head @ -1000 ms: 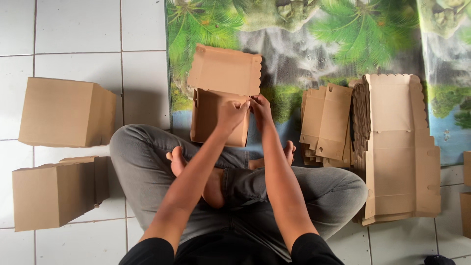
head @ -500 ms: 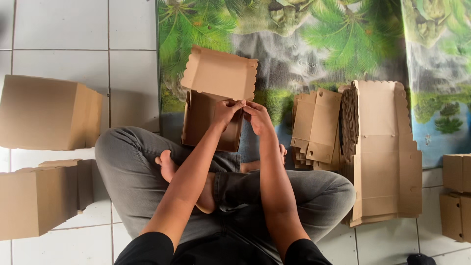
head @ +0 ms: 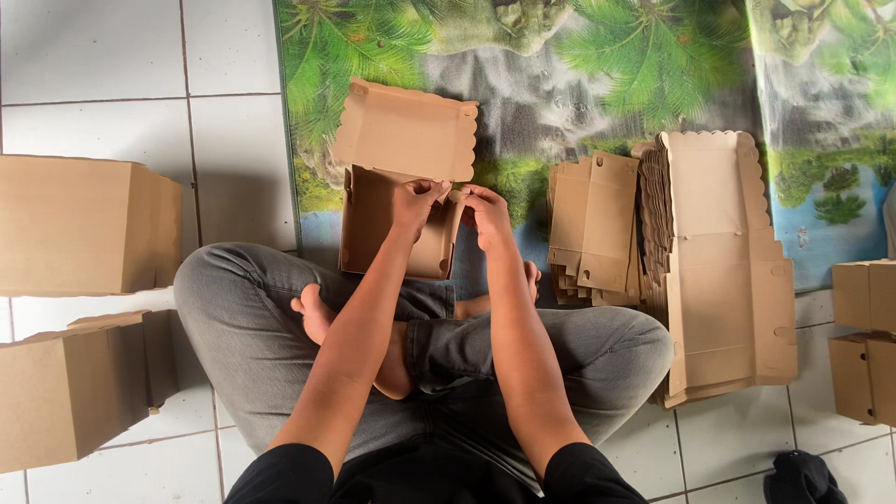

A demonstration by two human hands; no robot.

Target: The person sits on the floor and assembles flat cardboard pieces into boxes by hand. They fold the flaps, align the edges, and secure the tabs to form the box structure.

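A brown cardboard box [head: 397, 201] stands half folded on the printed mat [head: 560, 65], just beyond the person's crossed legs [head: 280, 327]. Its lid [head: 406, 131], with a scalloped edge, stands open and tilts away from the person. Both hands meet at the box's right wall. The left hand [head: 417, 203] is clamped on the top of that wall, fingers curled over the edge. The right hand [head: 485, 210] is pinched on a small flap at the same corner, its fingertips touching the cardboard close to the left hand.

The person sits cross-legged on the floor in grey trousers and a black top, bare feet tucked under the knees.

To the right of the box, on the mat, lies a pile of flat, narrow cardboard pieces [head: 593, 229], leaning one on another. Just beside them, further right, is a taller stack of unfolded box blanks [head: 723, 261] with scalloped top edges; its lower end reaches onto the white floor tiles [head: 93, 56].

On the tiles to the person's left stand two finished boxes: one larger closed box [head: 84, 224] further away and another [head: 75, 387] nearer, by the left knee. At the right edge of the view two more finished boxes [head: 863, 336] show in part, one behind the other. A dark bundle of cloth [head: 803, 478] lies on the tiles in the lower right corner.

The mat shows palm leaves, grey rock and blue water, and covers the floor ahead of the person.
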